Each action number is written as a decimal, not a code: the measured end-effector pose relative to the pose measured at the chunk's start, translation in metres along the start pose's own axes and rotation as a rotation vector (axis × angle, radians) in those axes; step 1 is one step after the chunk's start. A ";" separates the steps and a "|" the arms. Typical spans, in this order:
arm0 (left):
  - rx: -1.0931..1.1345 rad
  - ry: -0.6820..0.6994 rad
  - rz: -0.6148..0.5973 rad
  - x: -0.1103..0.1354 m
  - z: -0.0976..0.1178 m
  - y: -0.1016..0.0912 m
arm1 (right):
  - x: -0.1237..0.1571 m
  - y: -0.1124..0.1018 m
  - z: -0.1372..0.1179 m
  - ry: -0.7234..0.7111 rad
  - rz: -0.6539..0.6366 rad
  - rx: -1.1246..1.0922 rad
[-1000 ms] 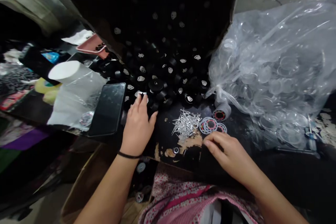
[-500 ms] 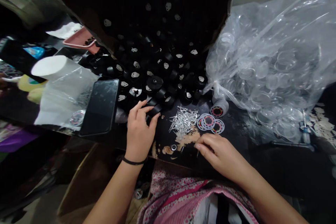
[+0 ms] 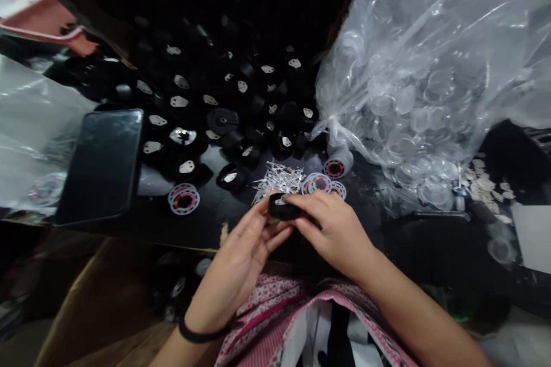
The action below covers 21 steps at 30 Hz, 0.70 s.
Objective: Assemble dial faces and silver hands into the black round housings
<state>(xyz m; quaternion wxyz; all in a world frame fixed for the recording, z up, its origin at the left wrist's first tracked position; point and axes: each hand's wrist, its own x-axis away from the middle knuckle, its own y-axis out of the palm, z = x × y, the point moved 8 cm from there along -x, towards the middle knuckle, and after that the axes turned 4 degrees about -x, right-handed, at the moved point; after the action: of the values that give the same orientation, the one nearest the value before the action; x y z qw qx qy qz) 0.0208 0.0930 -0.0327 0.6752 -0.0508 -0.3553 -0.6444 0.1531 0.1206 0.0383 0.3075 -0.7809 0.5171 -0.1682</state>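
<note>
Near the table's front edge, my left hand (image 3: 252, 241) holds a round black plastic part (image 3: 282, 207) with a pale plate on its top. My right hand (image 3: 333, 223) is closed at the same part, its fingertips pressed against the top and right side; whether it also pinches something small is hidden. Just beyond the hands lies a heap of thin silver pins (image 3: 279, 176). Beside it are several printed ring-shaped discs (image 3: 319, 183), and more rings (image 3: 184, 199) lie to the left. Another black part (image 3: 231, 176) sits close behind the hands.
A large dark box (image 3: 215, 23) spills many black parts at the back. On the right bulges a clear plastic bag (image 3: 404, 97) of transparent caps. A black phone (image 3: 103, 166) lies left, near a pink tray (image 3: 47, 23). A dark tool (image 3: 443, 215) lies right.
My left hand has picked up a black part and brought it rightward to the front. My right hand has moved in to meet it. The camera view has shifted right.
</note>
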 end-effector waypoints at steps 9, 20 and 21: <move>0.096 -0.057 0.001 0.002 -0.017 0.008 | -0.009 -0.027 0.047 0.238 0.003 0.407; 0.223 -0.108 0.017 -0.003 -0.017 0.020 | -0.002 -0.032 0.066 0.231 0.154 0.207; 0.238 -0.101 0.033 -0.004 -0.014 0.021 | 0.000 -0.033 0.066 0.228 0.178 0.104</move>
<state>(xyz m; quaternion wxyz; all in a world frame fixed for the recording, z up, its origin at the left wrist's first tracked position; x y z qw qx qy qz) 0.0459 0.0921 -0.0374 0.6681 -0.0086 -0.4622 -0.5831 0.2151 0.1502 0.0100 0.3003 -0.6910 0.6063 -0.2546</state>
